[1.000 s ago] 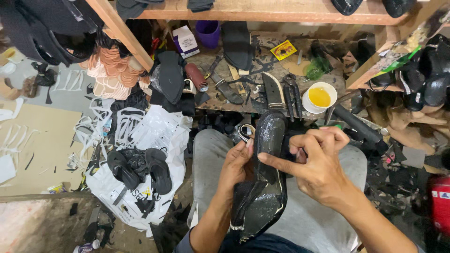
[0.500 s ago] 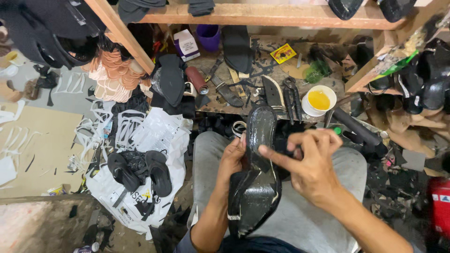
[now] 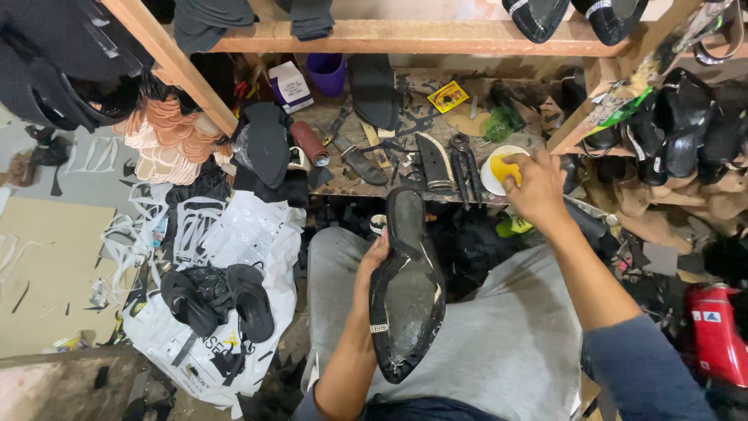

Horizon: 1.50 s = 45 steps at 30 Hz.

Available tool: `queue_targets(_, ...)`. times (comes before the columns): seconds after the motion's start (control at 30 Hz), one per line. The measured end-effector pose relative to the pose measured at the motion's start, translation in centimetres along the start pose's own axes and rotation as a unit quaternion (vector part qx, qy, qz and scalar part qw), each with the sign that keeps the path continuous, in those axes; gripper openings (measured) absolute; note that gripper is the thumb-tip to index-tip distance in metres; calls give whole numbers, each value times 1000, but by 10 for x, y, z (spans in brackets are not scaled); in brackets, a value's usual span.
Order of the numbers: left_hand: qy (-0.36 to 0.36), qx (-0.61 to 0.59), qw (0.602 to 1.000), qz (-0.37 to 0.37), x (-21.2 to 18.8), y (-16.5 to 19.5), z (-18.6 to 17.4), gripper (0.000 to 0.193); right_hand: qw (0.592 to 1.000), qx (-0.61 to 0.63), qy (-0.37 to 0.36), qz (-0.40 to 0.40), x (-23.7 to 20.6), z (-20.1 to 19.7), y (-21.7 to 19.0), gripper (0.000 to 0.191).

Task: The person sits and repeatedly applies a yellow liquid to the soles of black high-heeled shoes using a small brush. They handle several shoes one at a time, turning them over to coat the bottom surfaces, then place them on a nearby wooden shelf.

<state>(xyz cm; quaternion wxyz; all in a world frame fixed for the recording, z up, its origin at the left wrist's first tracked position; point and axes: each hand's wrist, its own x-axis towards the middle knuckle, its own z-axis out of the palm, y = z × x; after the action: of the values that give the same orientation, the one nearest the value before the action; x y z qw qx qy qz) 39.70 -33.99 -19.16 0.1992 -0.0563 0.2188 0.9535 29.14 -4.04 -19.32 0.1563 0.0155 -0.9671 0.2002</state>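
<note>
- Over the lap, left hand grips the black shoe from its left edge; fingers are behind the shoe, thumb side curled at the rim, sole facing up, pointed toe toward the body, heel toward the bench.
- Shoe sits between the knees on grey trousers, clear of the bench edge, with a dark gap between heel and bench.
- Right hand is out at the white glue bowl on the workbench, fingers bent down at the bowl's right rim over the yellow glue; cannot tell whether they pinch anything.
- Bench is crowded: knife and pliers lie just left of the bowl, little free surface.
- Floor to the left: white plastic bag with black sandals on it, near the left knee.
- Wooden shelf rail runs overhead.
</note>
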Motion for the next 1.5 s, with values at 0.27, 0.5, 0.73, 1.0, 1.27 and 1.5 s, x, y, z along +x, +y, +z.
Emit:
queue_targets(0.27, 17, 4, 1000, -15, 12, -3, -13, 36, 981, -162, 47, -94, 1, -4, 3, 40)
queue_targets(0.5, 37, 58, 998, 7, 29, -3, -7, 42, 834, 544, -93, 17, -67, -53, -99, 39)
queue_targets(0.73, 20, 22, 998, -48, 29, 3, 7, 44, 916, 192, 72, -345, -119, -70, -154, 40)
queue_targets(1.0, -4, 5, 997, -71, 29, 5, -2, 56, 894, 69, 149, -418, -121, -67, -154, 40)
queue_targets(1.27, -15, 4, 1000, -14, 36, 36, 51, 51, 893, 225, 216, -324, -120, -106, -165, 43)
queue_targets(1.5, -9, 102, 995, 9, 199, 111, 134, 26, 868, 400, 293, -37, -127, -66, -105, 47)
